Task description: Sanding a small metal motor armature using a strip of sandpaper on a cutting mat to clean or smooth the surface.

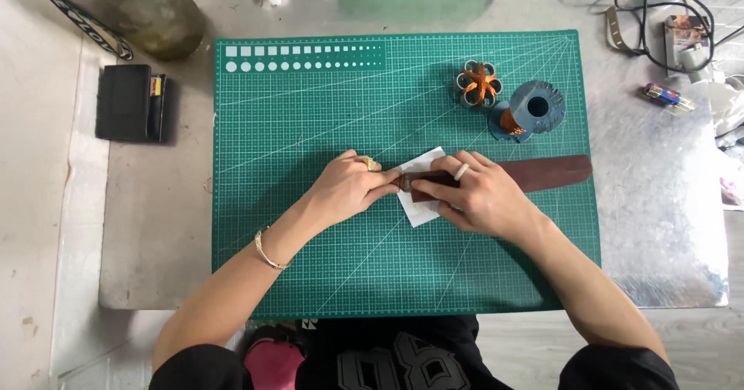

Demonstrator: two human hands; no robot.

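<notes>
Black shirt (403, 355) at bottom edge, nearest the lens; forearms angling up from it onto green mat (310, 227).

Brown strap (542, 173) lying flat near mat centre, long axis left–right, tilting slightly up toward the right. Right end bare and rounded, running out near the mat's right edge. Left end buried under the fingers, resting on white paper (418, 208).

Right hand (480, 196) on top of strap, coming in from lower right. Fingers close together, curled over the strap's left part, pressing it onto the paper. Pale ring on one finger.

Left hand (349, 185) at the strap's very tip, coming in from lower left. Thumb and forefinger pinched together on something small and brownish there; cannot tell whether strap end or a small tool. Other fingers folded. Ring on one finger, bracelet (267, 252) on wrist.

Both hands touching each other at the tip; strap stretching rightward from the fingertips, away from left hand, under right hand.

Farther out: two thread spools (508, 99) above strap, well apart from it. Black wallet (130, 103) off mat, left. Cables (659, 18) top right.
</notes>
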